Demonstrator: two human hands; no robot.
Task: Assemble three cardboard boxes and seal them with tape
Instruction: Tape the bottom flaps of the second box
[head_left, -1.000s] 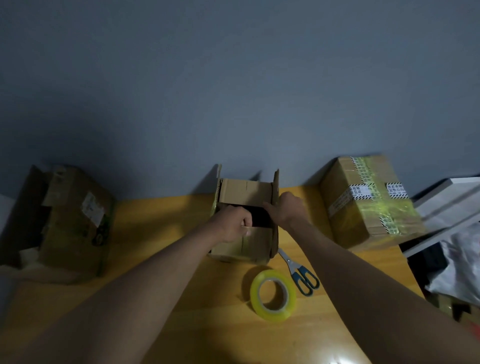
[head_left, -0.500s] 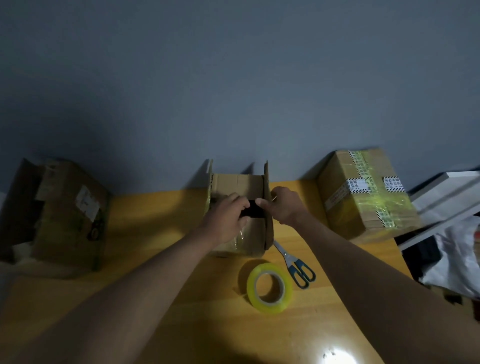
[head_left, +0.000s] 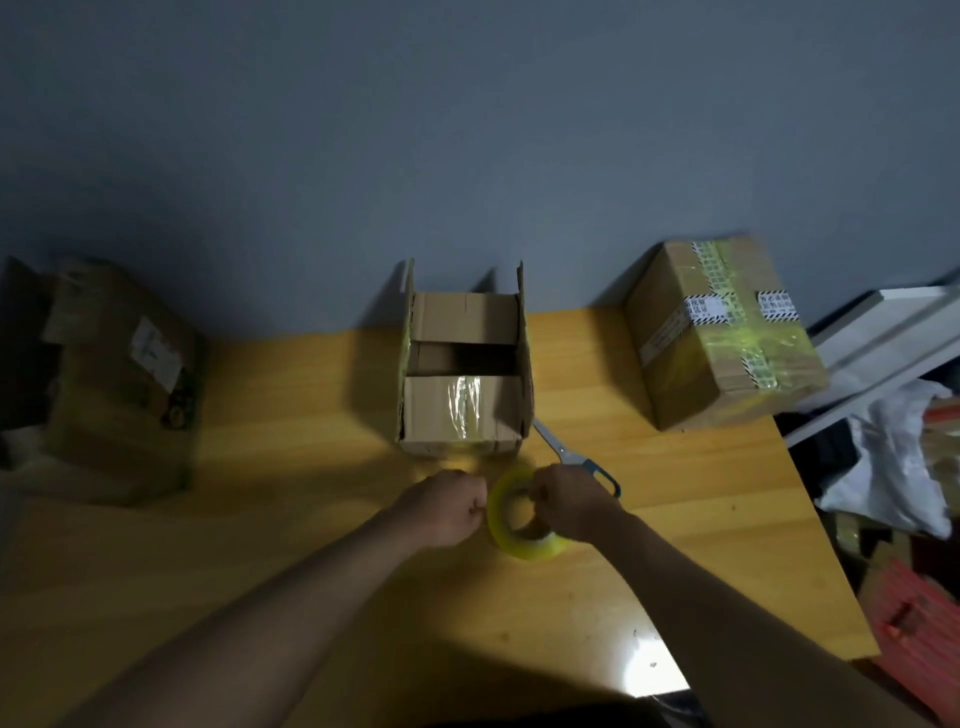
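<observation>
Right hand (head_left: 569, 501) grips the yellow roll of clear tape (head_left: 522, 519); left hand (head_left: 447, 506), fingers curled, pinches its edge. The half-closed brown cardboard box (head_left: 462, 400) sits straight ahead, just beyond both.

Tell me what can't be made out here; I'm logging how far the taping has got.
- Head view: the loose tape end, if any, is hidden between the left hand and the tape roll.
- Scissors: handles partly covered by the right hand.
- Middle box: its inside is dark.
- Left box: dim, blurred.
</observation>
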